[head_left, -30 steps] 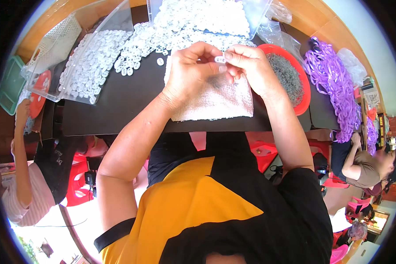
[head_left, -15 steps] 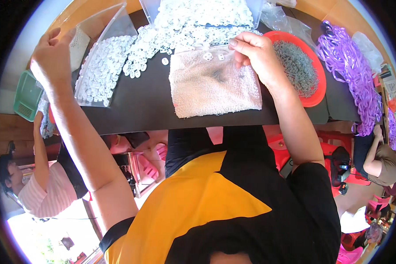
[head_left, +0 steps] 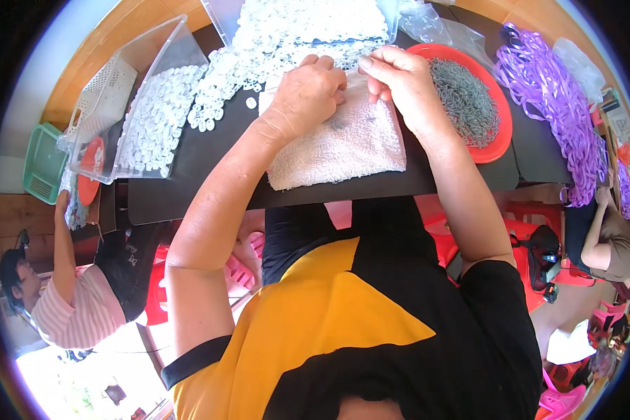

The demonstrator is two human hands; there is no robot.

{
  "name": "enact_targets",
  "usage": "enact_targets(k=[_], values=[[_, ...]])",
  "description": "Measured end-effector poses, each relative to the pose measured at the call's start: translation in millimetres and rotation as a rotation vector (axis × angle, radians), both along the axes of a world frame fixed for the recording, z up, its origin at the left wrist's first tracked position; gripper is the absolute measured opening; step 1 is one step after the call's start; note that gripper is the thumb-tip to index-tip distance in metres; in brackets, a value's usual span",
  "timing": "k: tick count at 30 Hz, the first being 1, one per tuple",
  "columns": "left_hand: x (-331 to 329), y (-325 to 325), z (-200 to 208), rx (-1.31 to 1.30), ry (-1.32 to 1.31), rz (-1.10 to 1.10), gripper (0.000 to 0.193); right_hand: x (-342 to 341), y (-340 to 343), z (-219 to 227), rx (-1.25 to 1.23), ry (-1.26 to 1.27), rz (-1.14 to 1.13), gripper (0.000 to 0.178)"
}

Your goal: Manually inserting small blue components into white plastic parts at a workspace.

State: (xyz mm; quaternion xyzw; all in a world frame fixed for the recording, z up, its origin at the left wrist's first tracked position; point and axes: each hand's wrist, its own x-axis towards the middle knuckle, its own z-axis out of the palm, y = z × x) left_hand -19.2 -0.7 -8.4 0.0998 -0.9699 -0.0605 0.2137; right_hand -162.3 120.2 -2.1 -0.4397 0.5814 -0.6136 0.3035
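My left hand [head_left: 309, 94] is over the upper left of a whitish towel [head_left: 343, 154], back of the hand up, its fingers curled down and partly hidden. My right hand [head_left: 402, 75] is at the towel's upper right, with thumb and forefinger pinched together. Whatever either hand holds is hidden or too small to name. Just beyond both hands lies a heap of small white plastic pieces with holes [head_left: 287, 59]. Beside my right hand stands a red round tray [head_left: 502, 105] full of small grey metal pieces [head_left: 465, 105].
A clear tilted bin [head_left: 182, 42] of white pieces stands left on the dark table [head_left: 189, 185]; another clear box [head_left: 392, 21] is at the back. Purple straps [head_left: 553, 112] pile up at right, near clear plastic bags [head_left: 444, 31]. A person in a striped shirt [head_left: 84, 308] sits at left.
My left hand has come from beyond the clear bin at left to the towel, near my right hand. The right hand keeps its pinch. The view has shifted slightly.
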Motion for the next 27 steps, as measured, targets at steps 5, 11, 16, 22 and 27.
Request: enact_targets(k=[5,11,16,22,27], values=[[0.0,-6.6,-7.9,0.257,0.084,0.033,0.011,0.3,2.9,3.8,-0.016,0.034,0.011,0.018],[7.8,3.8,19.3,0.941,0.37,0.144,0.015,-1.1,3.0,1.6,-0.008,0.074,0.002,0.015],[14.1,11.9,18.4,1.39,0.509,0.027,0.013,7.8,2.8,5.7,-0.006,0.101,0.045,0.015],[17.7,20.0,6.1,1.365,0.594,0.024,0.012,21.2,2.8,14.1,0.168,-0.076,0.131,0.022],[21.0,30.5,4.9,1.191,0.591,0.081,0.012,14.5,2.8,10.0,0.171,-0.156,0.169,0.023]])
